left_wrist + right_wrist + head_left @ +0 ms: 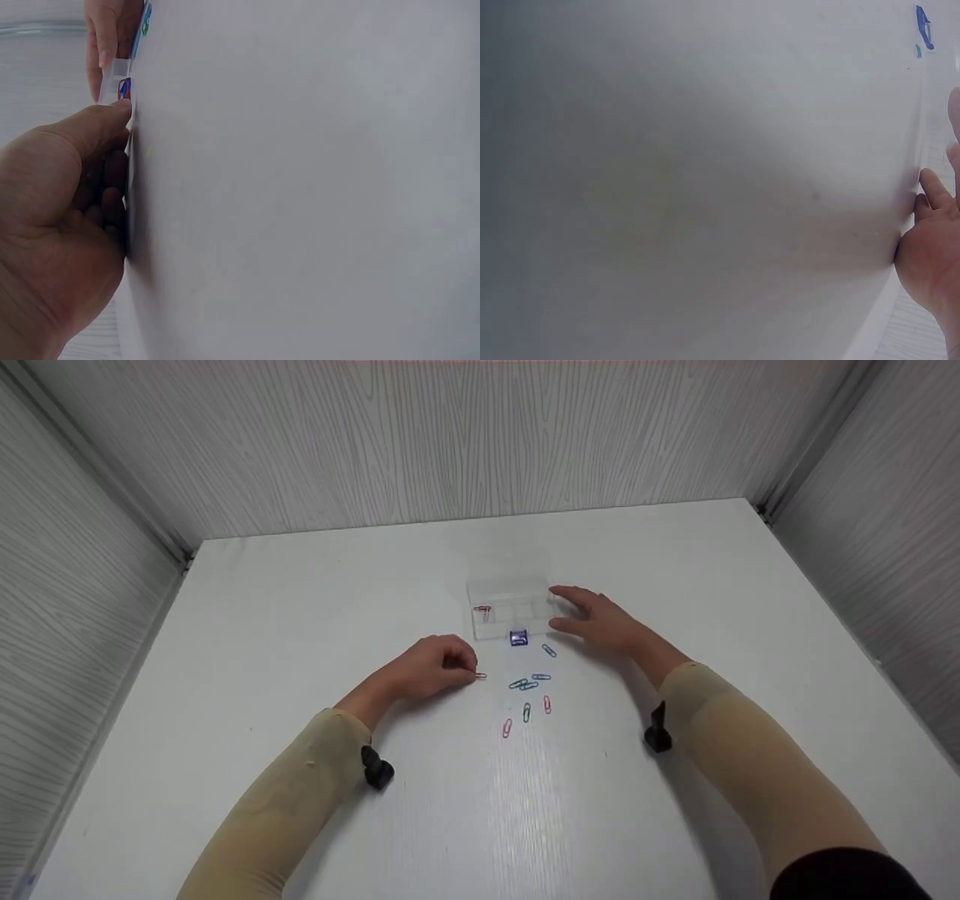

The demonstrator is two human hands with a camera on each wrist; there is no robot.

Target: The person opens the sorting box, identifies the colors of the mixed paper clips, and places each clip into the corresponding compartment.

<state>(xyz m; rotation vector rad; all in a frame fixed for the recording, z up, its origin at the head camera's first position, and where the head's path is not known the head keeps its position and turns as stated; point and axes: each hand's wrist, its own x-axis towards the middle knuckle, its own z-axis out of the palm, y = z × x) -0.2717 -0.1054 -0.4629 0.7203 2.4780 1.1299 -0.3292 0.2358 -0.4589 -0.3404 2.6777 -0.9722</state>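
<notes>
Low over the white table, my left hand [435, 667] pinches a small reddish-orange paper clip [481, 676] between thumb and forefinger. Its other fingers are curled under the palm, as the left wrist view shows. My right hand [596, 619] rests at the right end of a clear plastic compartment box [510, 591], its thumb and fingers extended and spread along that side. The box's see-through lid [510, 562] is raised at the back. Several red paper clips [484, 610] lie in a left compartment. A purple latch [518, 638] sits at the box's front edge.
In front of the box lie loose paper clips: a blue one [549, 650] nearest it, a blue and green cluster [525, 685], a green one [526, 712] and two red ones, one [507, 728] closest to me. Pale wood-grain panels [450, 442] enclose the table's back and sides.
</notes>
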